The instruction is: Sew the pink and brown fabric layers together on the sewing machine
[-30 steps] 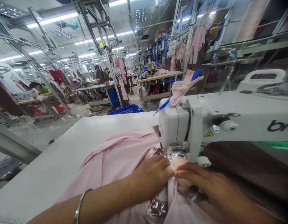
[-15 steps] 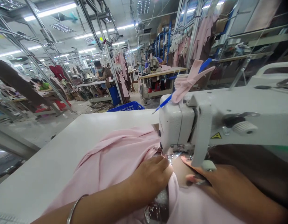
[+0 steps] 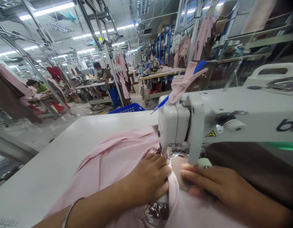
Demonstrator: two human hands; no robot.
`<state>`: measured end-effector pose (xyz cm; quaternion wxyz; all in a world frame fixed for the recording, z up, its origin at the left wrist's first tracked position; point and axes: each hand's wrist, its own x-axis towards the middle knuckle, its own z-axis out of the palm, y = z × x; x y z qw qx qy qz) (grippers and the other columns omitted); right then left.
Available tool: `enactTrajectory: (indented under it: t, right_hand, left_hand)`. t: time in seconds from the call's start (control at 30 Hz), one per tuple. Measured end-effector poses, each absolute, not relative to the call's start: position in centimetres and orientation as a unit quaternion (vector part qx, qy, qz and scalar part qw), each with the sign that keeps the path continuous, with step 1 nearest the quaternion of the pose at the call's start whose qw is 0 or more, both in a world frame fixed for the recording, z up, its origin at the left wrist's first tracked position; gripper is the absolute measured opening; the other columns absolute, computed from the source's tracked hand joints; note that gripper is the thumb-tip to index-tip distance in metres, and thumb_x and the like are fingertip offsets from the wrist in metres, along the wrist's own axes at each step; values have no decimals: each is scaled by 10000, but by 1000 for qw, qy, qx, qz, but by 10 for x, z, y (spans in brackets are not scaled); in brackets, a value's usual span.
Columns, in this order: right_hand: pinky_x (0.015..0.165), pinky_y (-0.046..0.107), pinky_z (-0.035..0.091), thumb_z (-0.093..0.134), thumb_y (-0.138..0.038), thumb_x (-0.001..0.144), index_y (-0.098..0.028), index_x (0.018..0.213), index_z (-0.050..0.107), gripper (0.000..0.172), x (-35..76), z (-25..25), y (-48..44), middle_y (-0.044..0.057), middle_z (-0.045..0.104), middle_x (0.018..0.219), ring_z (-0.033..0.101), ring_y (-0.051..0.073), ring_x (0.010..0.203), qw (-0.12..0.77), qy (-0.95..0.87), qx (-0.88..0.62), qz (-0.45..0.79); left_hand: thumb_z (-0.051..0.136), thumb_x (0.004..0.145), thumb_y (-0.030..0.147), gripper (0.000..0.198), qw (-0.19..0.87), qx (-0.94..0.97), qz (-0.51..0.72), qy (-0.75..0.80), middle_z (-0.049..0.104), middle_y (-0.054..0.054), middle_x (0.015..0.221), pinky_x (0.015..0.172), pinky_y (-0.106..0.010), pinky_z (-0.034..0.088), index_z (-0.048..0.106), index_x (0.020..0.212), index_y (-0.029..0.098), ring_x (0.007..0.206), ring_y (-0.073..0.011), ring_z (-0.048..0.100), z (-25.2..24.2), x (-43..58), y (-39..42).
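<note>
Pink fabric (image 3: 113, 160) lies bunched on the white sewing table (image 3: 51, 167) and runs under the head of a white sewing machine (image 3: 175, 123). My left hand (image 3: 148, 179) presses down on the fabric just left of the needle area, its fingers curled and pinching a fold. Just right of the presser foot, my right hand (image 3: 213, 185) rests flat on the pink cloth with fingers pointing left. A metal bangle (image 3: 68, 213) sits on my left wrist. A patterned scrap (image 3: 158, 212) shows beneath the fabric between my hands.
A strip of pink cloth (image 3: 182, 84) and a blue tool (image 3: 160, 104) sit on top of the machine. Dark brown fabric (image 3: 251, 167) lies right of the machine. A blue basket (image 3: 127, 109) stands beyond the table; other workers sit at distant tables among hanging garments.
My right hand has slid back toward the fold after shifting right under the machine arm. My left hand has stayed on the fabric, keeping hold of the fold.
</note>
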<state>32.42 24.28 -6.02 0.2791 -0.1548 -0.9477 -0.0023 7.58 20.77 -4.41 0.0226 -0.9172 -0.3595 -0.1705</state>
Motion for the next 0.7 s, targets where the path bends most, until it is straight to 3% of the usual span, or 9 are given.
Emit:
enactTrajectory:
  t: [0.07,0.17,0.3,0.43,0.6,0.7]
  right_hand:
    - [637,264,490,406,-189,1016,-189,1179,572,233,321,-57,236,32,695,881,662,153,744,259,-960,-101,-6]
    - [509,293,381,307,-164,1026,-203,1077,604,304,316,-56,230,-9,613,711,568,153,563,221,-971,-92,5]
    - [554,284,386,317,-48,964,-217,1251,536,399,319,-65,232,-6,619,759,588,158,621,222,-968,-112,21]
    - [577,283,373,414,34,848,-266,1346,478,584,325,-74,235,-14,605,805,589,164,668,166,-974,-145,43]
    - [591,278,355,406,95,719,-302,1383,453,775,327,-72,236,-20,591,810,577,159,687,129,-978,-153,50]
    - [580,279,341,401,89,710,-291,1356,481,753,326,-67,241,-18,572,785,561,162,668,123,-983,-133,41]
  left_hand:
    - [541,879,200,89,30,-927,-184,-326,597,-84,960,941,-386,473,579,889,119,932,-212,551,-42,76,200]
    - [420,930,71,171,54,-943,-195,-265,605,-94,934,964,-328,481,542,822,123,974,-183,568,-44,77,187]
    - [376,953,60,231,65,-944,-209,-249,613,-86,878,868,-296,537,508,783,146,937,-160,593,-48,77,178]
    - [361,935,43,259,79,-935,-242,-247,612,-80,845,847,-292,545,508,746,142,902,-159,595,-50,79,176]
    - [408,903,55,236,75,-939,-224,-251,566,-65,774,808,-270,535,515,703,120,858,-164,574,-47,84,170]
    - [402,908,57,246,94,-939,-203,-260,534,-53,743,742,-263,518,516,700,122,788,-160,546,-44,87,169]
